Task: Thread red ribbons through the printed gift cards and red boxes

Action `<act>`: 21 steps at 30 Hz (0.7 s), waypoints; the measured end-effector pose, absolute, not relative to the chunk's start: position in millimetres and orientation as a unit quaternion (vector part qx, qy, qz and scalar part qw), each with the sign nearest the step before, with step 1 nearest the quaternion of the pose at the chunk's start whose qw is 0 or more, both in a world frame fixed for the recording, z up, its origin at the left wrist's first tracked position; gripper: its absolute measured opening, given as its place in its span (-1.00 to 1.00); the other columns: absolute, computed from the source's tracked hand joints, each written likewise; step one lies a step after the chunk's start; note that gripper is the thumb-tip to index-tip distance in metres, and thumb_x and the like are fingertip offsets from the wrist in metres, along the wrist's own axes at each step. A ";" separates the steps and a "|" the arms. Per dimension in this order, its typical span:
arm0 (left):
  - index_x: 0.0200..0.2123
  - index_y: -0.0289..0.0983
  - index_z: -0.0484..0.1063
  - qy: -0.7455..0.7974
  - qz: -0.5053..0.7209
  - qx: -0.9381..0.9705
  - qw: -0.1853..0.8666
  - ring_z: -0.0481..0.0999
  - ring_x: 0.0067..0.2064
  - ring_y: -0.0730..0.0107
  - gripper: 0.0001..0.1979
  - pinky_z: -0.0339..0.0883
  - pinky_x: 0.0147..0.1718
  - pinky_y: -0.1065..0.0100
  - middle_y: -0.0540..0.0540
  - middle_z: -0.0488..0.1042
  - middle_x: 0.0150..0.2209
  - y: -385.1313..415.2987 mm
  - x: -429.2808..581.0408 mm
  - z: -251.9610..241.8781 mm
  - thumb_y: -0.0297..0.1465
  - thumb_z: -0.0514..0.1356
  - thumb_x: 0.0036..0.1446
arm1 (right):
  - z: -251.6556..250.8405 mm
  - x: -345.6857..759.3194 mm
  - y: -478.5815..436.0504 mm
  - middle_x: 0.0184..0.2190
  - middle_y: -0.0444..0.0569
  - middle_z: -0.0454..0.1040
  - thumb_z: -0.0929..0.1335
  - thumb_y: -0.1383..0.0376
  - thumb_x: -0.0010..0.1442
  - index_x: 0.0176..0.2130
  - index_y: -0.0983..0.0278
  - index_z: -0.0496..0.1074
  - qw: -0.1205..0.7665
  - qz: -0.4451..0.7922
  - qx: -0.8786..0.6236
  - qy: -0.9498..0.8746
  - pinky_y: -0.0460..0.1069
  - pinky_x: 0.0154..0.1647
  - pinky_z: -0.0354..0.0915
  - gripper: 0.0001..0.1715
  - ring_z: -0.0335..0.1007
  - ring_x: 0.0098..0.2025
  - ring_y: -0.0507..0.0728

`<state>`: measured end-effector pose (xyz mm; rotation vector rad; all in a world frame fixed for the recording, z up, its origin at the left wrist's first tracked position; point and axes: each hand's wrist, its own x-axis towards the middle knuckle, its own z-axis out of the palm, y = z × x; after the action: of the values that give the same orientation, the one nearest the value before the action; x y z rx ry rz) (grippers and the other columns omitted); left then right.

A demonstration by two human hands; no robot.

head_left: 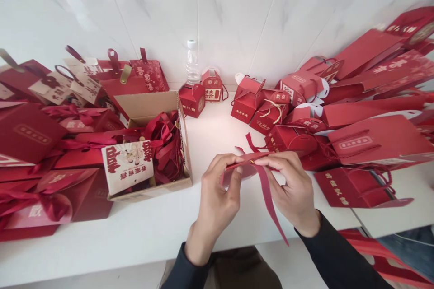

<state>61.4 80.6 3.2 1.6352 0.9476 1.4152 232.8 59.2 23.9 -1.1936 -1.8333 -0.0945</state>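
Between my two hands, above the white table (217, 135), is a small red box (242, 172). My left hand (220, 189) grips its left side, the thumb on the near face and the fingers behind. My right hand (291, 185) pinches a red ribbon (267, 194) at the top right of the box. One ribbon end hangs down toward the table's front edge, while another stretch (252, 143) curls up behind the box. The far side of the box and the tips of several fingers are hidden.
On the left, an open cardboard box (185, 144) holds red ribbons beside stacked red gift boxes (30, 131). Many red boxes (366, 137) crowd the right. A clear bottle (192, 63) stands near the wall, beside small red boxes (212, 86). A red stool (376, 253) is at lower right.
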 end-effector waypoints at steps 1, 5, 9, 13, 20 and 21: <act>-0.08 -0.21 0.51 0.372 0.555 0.640 0.380 0.56 -0.08 0.35 -0.87 0.46 -0.11 0.38 -0.09 0.56 -0.14 80.4 61.5 3.4 -0.47 0.18 0.38 | 23.7 231.4 58.9 -0.19 -0.04 0.48 0.36 0.47 0.41 -0.05 0.14 0.49 0.461 -0.038 -0.489 -0.740 0.10 -0.11 0.44 -0.75 0.46 -0.14 0.18; -0.10 -0.21 0.51 0.379 0.555 0.634 0.383 0.57 -0.08 0.32 -0.89 0.47 -0.09 0.34 -0.11 0.56 -0.14 79.8 62.6 3.3 -0.46 0.18 0.38 | 21.3 223.0 57.6 -0.21 -0.03 0.49 0.33 0.46 0.43 -0.06 0.13 0.47 0.470 -0.042 -0.506 -0.722 0.12 -0.14 0.45 -0.77 0.47 -0.15 0.19; -0.10 -0.21 0.51 0.380 0.559 0.629 0.383 0.57 -0.07 0.32 -0.89 0.47 -0.09 0.34 -0.11 0.56 -0.14 80.1 63.9 2.5 -0.45 0.18 0.38 | 12.2 214.3 57.3 -0.20 -0.02 0.49 0.32 0.48 0.41 -0.04 0.13 0.44 0.486 -0.063 -0.516 -0.703 0.12 -0.13 0.44 -0.74 0.45 -0.15 0.20; -0.10 -0.21 0.50 0.378 0.566 0.624 0.382 0.58 -0.07 0.32 -0.89 0.48 -0.09 0.35 -0.11 0.56 -0.13 80.4 64.6 1.6 -0.45 0.18 0.38 | -0.2 210.5 59.4 -0.22 -0.04 0.51 0.33 0.50 0.38 -0.04 0.10 0.45 0.504 -0.087 -0.514 -0.689 0.14 -0.16 0.43 -0.69 0.45 -0.19 0.20; -0.11 -0.20 0.50 0.380 0.562 0.625 0.385 0.57 -0.09 0.34 -0.90 0.47 -0.10 0.36 -0.08 0.56 -0.15 81.1 63.6 0.8 -0.45 0.18 0.38 | -1.4 207.1 51.8 -0.18 -0.06 0.48 0.35 0.48 0.38 -0.06 0.09 0.46 0.527 -0.023 -0.527 -0.666 0.10 -0.08 0.41 -0.72 0.45 -0.13 0.18; -0.10 -0.19 0.49 0.383 0.561 0.625 0.385 0.58 -0.08 0.34 -0.89 0.47 -0.08 0.35 -0.08 0.56 -0.14 81.2 63.2 1.4 -0.45 0.18 0.39 | 1.6 206.7 48.7 -0.17 -0.06 0.47 0.35 0.46 0.39 -0.06 0.10 0.46 0.528 0.001 -0.532 -0.662 0.09 -0.06 0.41 -0.74 0.44 -0.12 0.17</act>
<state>63.2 81.2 1.4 1.5934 0.9758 1.4283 206.7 48.7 1.6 -1.2714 -1.5806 0.0019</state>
